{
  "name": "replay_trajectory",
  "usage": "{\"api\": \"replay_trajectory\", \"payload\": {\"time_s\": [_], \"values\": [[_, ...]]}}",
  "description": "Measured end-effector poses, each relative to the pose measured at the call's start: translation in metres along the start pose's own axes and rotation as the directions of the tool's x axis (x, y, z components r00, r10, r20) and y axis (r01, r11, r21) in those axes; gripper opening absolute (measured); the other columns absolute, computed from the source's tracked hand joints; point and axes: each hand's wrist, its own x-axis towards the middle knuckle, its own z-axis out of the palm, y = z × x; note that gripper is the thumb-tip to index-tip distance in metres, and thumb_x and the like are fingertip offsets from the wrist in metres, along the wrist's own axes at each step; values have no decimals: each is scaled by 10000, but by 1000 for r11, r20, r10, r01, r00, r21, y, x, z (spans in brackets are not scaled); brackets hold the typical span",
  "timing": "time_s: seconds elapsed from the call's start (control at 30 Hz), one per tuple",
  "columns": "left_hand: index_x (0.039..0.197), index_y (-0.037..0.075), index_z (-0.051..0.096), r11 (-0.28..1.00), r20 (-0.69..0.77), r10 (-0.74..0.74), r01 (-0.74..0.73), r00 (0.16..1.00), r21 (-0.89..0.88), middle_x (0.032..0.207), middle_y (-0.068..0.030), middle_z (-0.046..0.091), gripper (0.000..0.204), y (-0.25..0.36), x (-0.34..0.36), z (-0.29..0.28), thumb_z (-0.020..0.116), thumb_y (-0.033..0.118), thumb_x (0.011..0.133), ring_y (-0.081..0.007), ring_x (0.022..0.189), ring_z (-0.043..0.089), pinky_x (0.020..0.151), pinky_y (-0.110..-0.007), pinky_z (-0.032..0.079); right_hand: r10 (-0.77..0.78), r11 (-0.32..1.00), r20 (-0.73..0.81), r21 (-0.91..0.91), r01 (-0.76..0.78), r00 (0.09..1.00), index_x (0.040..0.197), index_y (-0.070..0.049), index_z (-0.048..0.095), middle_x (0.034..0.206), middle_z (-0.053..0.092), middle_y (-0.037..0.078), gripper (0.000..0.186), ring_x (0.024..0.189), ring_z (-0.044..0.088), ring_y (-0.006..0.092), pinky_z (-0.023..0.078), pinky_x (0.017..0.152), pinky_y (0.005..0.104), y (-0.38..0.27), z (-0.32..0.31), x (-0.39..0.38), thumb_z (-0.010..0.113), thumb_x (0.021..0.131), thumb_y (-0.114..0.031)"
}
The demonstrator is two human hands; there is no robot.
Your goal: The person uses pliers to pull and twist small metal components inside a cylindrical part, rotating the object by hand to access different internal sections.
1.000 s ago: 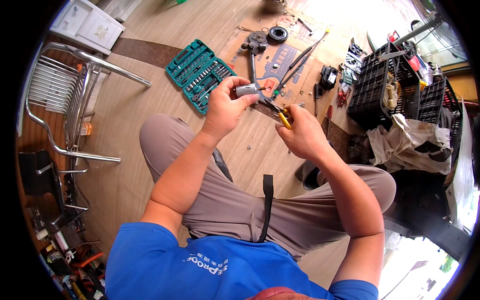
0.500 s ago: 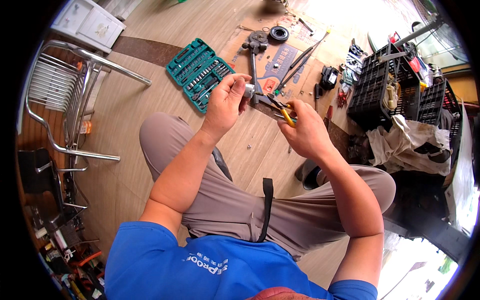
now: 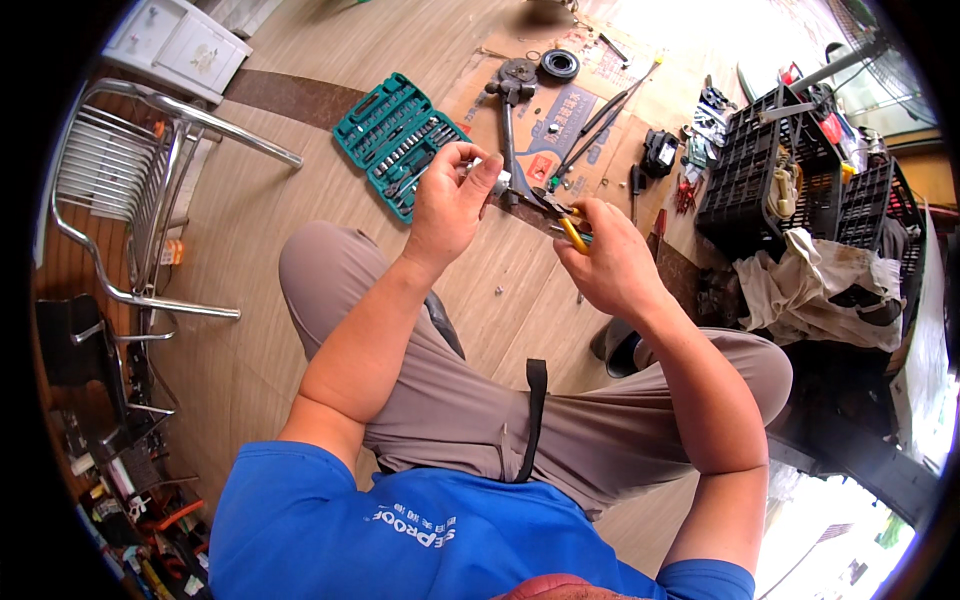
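Note:
My left hand (image 3: 448, 205) is closed on a small silver cylindrical metal part (image 3: 502, 183), pinched between thumb and fingers. Its far side is hidden by the fingers. From the right, my right hand (image 3: 612, 255) grips a pair of pliers (image 3: 572, 233) with yellow handles and dark jaws. The jaws point left at the exposed end of the metal part, where a thin dark piece sticks out. Whether they are clamped on that piece is too small to tell. Both hands are held up above the floor, in front of my crossed legs.
Beyond my left hand lies an open green socket set case (image 3: 398, 140). A hammer (image 3: 510, 95), a black ring-shaped part (image 3: 559, 66) and long black rods lie on flattened cardboard (image 3: 610, 150). Black crates (image 3: 750, 165) stand right; a metal chair (image 3: 110, 190) stands left.
The pliers' jaws and the silver part have come closer together. My left hand has shifted slightly, and the metal part has moved a little to the right.

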Motion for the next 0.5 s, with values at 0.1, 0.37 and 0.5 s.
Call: {"api": "replay_trajectory", "payload": {"time_s": [0.1, 0.37, 0.5], "values": [[1001, 1, 579, 997, 2, 34, -34, 999, 64, 752, 19, 585, 381, -4, 1, -2, 661, 369, 946, -21, 632, 462, 549, -189, 372, -6, 1000, 28, -12, 7, 1000, 1169, 15, 530, 1098, 599, 244, 429, 1076, 564, 402, 442, 951, 456, 0, 0, 0, 672, 840, -221], [981, -25, 640, 987, 1, 61, -61, 998, 151, 711, 35, 575, 428, -3, 2, -4, 649, 402, 948, -28, 636, 461, 558, -197, 377, -44, 999, 78, 3, 44, 996, 1182, 6, 540, 1109, 601, 229, 430, 1089, 562, 396, 441, 963, 451, -3, -2, -1, 676, 839, -216], [967, -24, 659, 977, 19, 51, -53, 999, 207, 706, 33, 574, 448, -1, 2, -3, 620, 422, 961, -31, 634, 466, 556, -206, 384, -61, 998, 123, 10, 60, 991, 1181, 1, 543, 1130, 594, 220, 426, 1106, 553, 385, 439, 970, 445, -4, -3, -2, 674, 840, -217]]}}
